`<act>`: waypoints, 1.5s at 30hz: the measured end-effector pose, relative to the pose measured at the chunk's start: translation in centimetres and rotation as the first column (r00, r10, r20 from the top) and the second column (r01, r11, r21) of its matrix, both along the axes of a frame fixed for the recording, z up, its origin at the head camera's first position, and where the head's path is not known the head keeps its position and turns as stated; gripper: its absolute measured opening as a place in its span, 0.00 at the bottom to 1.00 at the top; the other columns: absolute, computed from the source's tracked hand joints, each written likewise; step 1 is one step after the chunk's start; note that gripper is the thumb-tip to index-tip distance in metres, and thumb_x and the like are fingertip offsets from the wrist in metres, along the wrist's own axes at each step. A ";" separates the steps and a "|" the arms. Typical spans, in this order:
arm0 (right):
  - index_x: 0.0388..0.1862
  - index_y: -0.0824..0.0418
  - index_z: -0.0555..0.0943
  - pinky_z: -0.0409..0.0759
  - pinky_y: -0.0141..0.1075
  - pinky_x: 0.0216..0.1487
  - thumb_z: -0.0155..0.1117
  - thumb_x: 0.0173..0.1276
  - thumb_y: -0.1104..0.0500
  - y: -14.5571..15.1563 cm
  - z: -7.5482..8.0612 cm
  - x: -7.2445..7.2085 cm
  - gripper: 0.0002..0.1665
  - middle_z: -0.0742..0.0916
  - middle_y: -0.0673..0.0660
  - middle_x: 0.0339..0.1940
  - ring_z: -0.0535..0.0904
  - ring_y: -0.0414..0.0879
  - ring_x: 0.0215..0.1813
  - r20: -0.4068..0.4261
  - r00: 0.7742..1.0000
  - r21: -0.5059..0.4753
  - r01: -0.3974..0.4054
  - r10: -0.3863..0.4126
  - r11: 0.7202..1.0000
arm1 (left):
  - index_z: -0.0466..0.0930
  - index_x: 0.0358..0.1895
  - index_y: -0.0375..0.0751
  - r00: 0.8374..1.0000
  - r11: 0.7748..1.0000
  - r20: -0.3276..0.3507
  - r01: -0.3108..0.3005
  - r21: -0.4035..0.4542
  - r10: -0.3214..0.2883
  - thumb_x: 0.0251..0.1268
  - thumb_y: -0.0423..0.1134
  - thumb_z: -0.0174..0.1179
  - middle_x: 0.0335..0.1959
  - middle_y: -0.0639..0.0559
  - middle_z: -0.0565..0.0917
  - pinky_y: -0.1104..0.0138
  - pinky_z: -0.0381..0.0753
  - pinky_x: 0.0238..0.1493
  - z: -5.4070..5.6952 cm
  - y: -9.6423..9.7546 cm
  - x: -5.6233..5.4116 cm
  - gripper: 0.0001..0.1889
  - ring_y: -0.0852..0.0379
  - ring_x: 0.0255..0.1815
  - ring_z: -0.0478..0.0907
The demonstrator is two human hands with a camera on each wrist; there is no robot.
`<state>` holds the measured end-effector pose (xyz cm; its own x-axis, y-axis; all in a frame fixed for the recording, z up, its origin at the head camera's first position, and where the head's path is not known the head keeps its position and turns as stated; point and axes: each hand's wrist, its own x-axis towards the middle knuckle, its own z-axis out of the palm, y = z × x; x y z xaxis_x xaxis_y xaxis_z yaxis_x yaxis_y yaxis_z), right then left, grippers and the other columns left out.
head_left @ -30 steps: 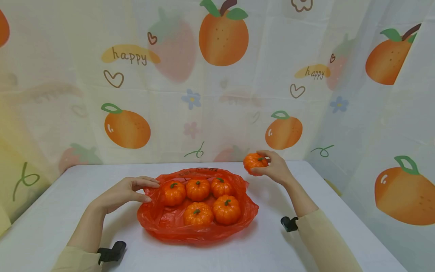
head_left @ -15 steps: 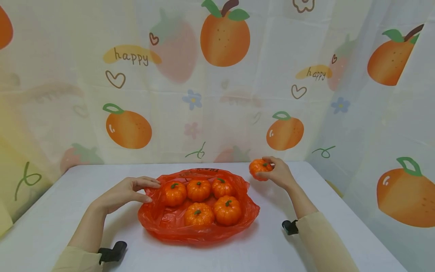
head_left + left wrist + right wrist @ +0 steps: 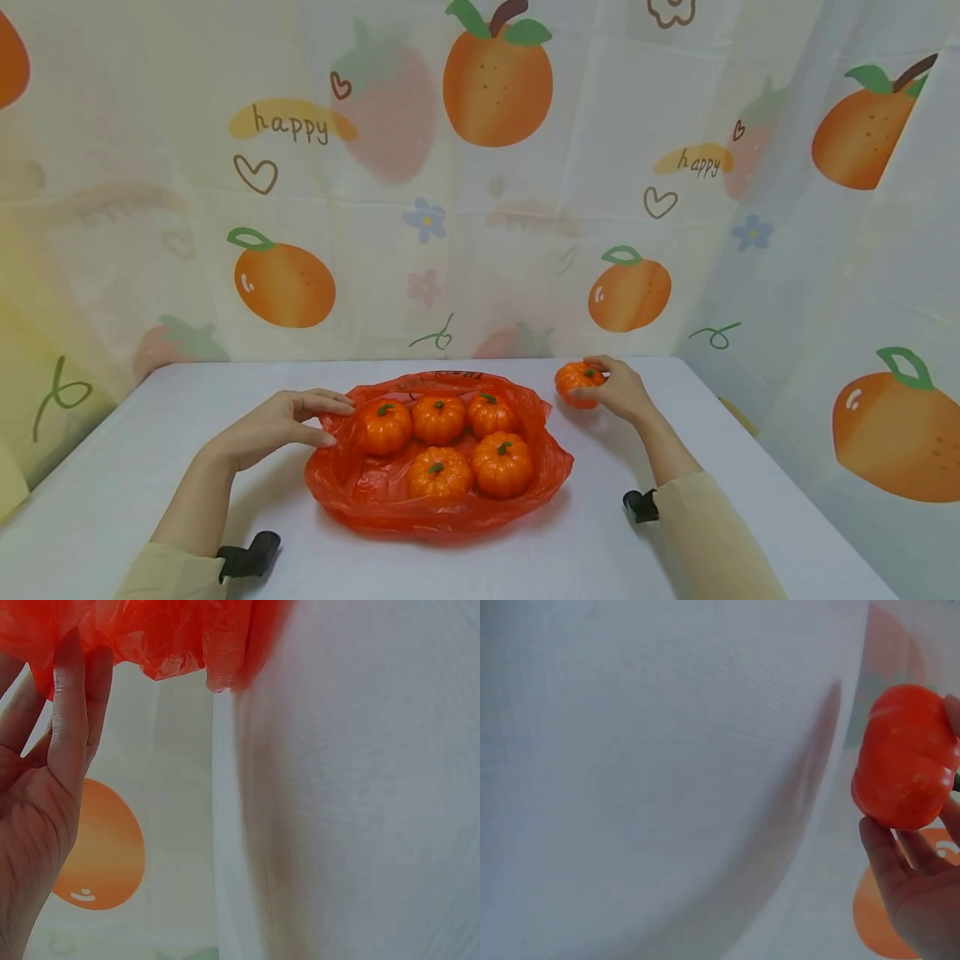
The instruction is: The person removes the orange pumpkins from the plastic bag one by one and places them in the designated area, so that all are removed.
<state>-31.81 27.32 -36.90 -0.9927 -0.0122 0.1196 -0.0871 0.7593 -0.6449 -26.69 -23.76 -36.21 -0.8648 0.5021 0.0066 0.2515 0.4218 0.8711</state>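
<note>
Near the middle of the table lies a red plastic bag [image 3: 397,512], its mouth spread wide, with several small orange pumpkins [image 3: 501,463] with green stems inside. The left hand [image 3: 270,427] rests at the bag's left rim. Its long fingers [image 3: 69,712] reach the crumpled plastic nearly straight, and the thumb stands apart from them. To the right of the bag, the right hand [image 3: 617,390] grips another small pumpkin [image 3: 576,383] between thumb and fingers. This pumpkin [image 3: 907,757] appears close up in the right wrist view, with fingertips at opposite sides.
A white cloth [image 3: 585,533] covers the table. Behind it hangs a curtain [image 3: 510,275] printed with oranges, strawberries and words, and it continues along the right side. Each wrist wears a black device, one at the left sleeve [image 3: 251,554] and one at the right [image 3: 641,505].
The right hand has moved down and slightly right with its pumpkin, closer to the tabletop. The left hand and the bag keep their places.
</note>
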 end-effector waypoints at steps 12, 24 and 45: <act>0.69 0.61 0.72 0.74 0.59 0.66 0.70 0.60 0.49 -0.3 -0.8 0.0 0.39 0.77 0.67 0.67 0.70 0.62 0.66 0.066 0.998 0.016 0.011 -0.012 1.000 | 0.81 0.59 0.41 1.000 1.000 0.003 0.001 0.002 -0.001 0.60 0.40 0.66 0.69 0.34 0.71 0.67 0.81 0.51 -0.1 0.0 -0.1 0.22 0.40 0.71 0.64; 0.68 0.62 0.72 0.72 0.59 0.67 0.72 0.59 0.50 -0.3 -1.0 0.1 0.40 0.76 0.68 0.67 0.71 0.63 0.66 0.089 0.996 0.018 0.013 -0.015 1.000 | 0.82 0.59 0.41 1.000 1.000 0.007 0.003 0.001 -0.003 0.60 0.40 0.65 0.69 0.35 0.71 0.68 0.80 0.52 -0.2 0.0 -0.1 0.22 0.64 0.63 0.66; 0.69 0.60 0.70 0.74 0.59 0.65 0.72 0.59 0.49 0.0 -1.2 0.0 0.41 0.75 0.68 0.68 0.70 0.62 0.66 0.121 0.992 0.014 0.027 -0.029 1.000 | 0.82 0.58 0.41 1.000 1.000 -0.008 -0.002 -0.009 0.002 0.60 0.40 0.66 0.69 0.35 0.71 0.69 0.81 0.52 0.0 0.1 -0.1 0.22 0.65 0.63 0.68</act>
<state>-31.82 27.35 -38.09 -0.9999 0.0153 -0.0019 0.0129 0.7679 -0.6404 -26.75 -23.69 -36.22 -0.8656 0.5007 0.0092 0.2579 0.4299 0.8653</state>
